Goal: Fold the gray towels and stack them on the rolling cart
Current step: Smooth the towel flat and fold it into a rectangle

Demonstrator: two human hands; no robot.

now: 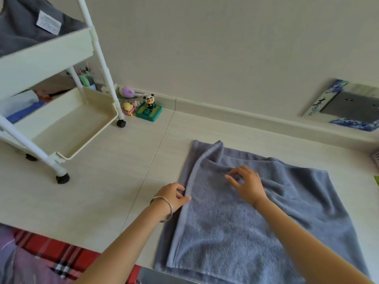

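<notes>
A gray-blue towel lies spread on the pale table, its left part folded over so a hemmed edge runs up the left side. My left hand, with a silver bangle on the wrist, pinches that folded left edge. My right hand rests on the towel's upper middle, fingers spread and lightly bent over a wrinkle. The white rolling cart stands at the left on black casters. Its top tray holds a dark gray towel with a white label.
Small toys, among them a panda figure on a green base, sit by the wall behind the cart. A blue-and-white framed panel leans on the wall at right. Red plaid fabric lies below the table's front edge.
</notes>
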